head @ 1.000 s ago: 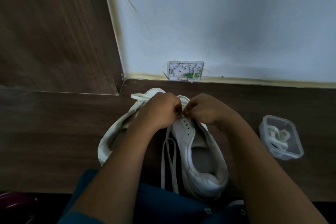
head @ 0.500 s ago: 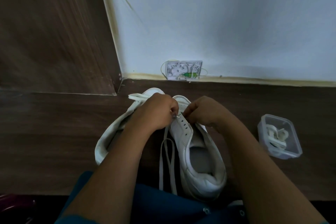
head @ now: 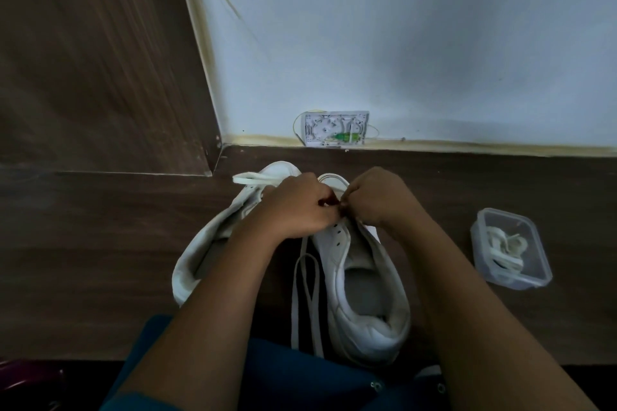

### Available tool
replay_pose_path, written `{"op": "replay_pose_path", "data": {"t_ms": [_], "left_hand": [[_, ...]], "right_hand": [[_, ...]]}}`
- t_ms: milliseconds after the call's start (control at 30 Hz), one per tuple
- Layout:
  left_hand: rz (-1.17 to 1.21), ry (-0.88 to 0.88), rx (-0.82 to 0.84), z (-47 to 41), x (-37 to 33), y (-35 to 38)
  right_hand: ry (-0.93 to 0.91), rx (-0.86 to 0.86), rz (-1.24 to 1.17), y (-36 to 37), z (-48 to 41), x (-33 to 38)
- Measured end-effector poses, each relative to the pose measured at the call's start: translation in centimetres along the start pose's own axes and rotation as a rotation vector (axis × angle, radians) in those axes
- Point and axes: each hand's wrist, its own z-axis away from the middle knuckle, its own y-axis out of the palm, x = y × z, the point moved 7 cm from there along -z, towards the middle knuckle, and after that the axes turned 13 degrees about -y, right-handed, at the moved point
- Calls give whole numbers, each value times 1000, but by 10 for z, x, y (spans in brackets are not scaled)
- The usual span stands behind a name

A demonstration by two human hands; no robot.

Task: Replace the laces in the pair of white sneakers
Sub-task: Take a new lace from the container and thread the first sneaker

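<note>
Two white sneakers lie side by side on the wooden floor, toes toward the wall. The right sneaker (head: 364,294) shows its open heel and a row of eyelets. The left sneaker (head: 197,253) is partly hidden under my left forearm. My left hand (head: 293,207) and my right hand (head: 377,197) meet over the right sneaker's front eyelets, fingers curled, pinching the white lace (head: 305,297) there. The lace's loose length hangs down between the shoes toward my lap. Another lace end (head: 247,178) sticks out at the left sneaker's toe.
A clear plastic box (head: 510,248) holding coiled white laces sits on the floor to the right. A small open wall box with a green part (head: 335,128) sits at the skirting. A wooden panel rises at left. My blue-clad lap is at the bottom edge.
Both hands stay at the front eyelets with only small finger movements; the pinch point has shifted very slightly. The shoes and box have not moved.
</note>
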Motion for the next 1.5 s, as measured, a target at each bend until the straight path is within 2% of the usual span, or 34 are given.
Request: {"op": "replay_pose_path", "data": {"t_ms": [100, 167, 200, 267, 333, 367, 400, 467, 533, 567, 600, 667, 733, 800, 833, 867, 900, 933, 1000, 1033, 1067, 1100, 1133, 1200, 1233, 1267, 1300, 1367, 1433, 1500], "left_hand": [[-27, -10, -145, -4, 1, -7], [141, -14, -257, -7, 1, -18], [302, -17, -282, -7, 0, -25], [611, 14, -305, -2, -8, -39], [834, 71, -334, 6, -22, -53], [921, 95, -351, 9, -26, -59], [986, 104, -357, 11, -27, -63], [965, 22, -298, 8, -17, -60], [734, -91, -43, 2, -10, -34], [618, -94, 94, 2, -10, -17], [579, -77, 161, 3, -13, -7], [712, -53, 90, 2, -18, -11], [987, -12, -91, 4, -21, -37], [1178, 99, -163, 7, -28, -60], [1212, 138, -160, 8, -32, -64], [1203, 136, -151, 8, -31, -63], [1145, 85, -139, 5, -25, -55], [1036, 4, -104, 1, -18, -43], [708, -114, 80, -2, -10, -14], [615, -122, 157, -2, -10, -3], [611, -114, 160, -3, -12, -2], [674, -103, 95, -3, -13, -9], [787, -83, -1, -1, -16, -22], [1038, 36, -129, 7, -25, -49], [1144, 106, -137, 10, -30, -58], [1213, 154, -133, 12, -34, -63], [1236, 172, -131, 14, -36, -64], [1148, 119, -137, 11, -31, -54], [948, -38, -80, 1, -17, -36], [702, -143, 16, -7, -5, -15]], "right_hand": [[-11, -203, -293, -28, 8, 1], [-56, -283, -606, -41, 15, 3], [-65, -242, -732, -40, 16, 3], [-79, -47, -766, -28, 19, 7], [-127, 99, -648, -11, 23, 15], [-147, 79, -633, -10, 22, 20], [-164, -14, -666, -14, 19, 23], [-247, -299, -885, -37, 17, 29], [-349, -515, -1163, -61, 20, 32], [-390, -572, -1268, -68, 22, 31], [-408, -600, -1326, -73, 23, 30], [-369, -566, -1256, -71, 26, 25], [-266, -374, -896, -55, 22, 15], [-228, -39, -490, -24, 20, 14], [-246, 22, -360, -15, 18, 14], [-258, -23, -298, -16, 15, 15], [-272, -164, -328, -24, 12, 18], [-282, -358, -472, -39, 13, 21], [-321, -659, -975, -65, 20, 22], [-346, -704, -1193, -71, 21, 21], [-342, -714, -1290, -72, 22, 20], [-310, -694, -1243, -71, 23, 15], [-265, -621, -1092, -66, 22, 10], [-197, -294, -713, -43, 16, 5], [-203, -120, -597, -28, 15, 7], [-219, -21, -549, -16, 15, 11], [-234, -27, -538, -12, 13, 15], [-247, -226, -623, -17, 9, 15], [-248, -411, -742, -28, 8, 7], [-223, -447, -828, -33, 7, -1]]}}
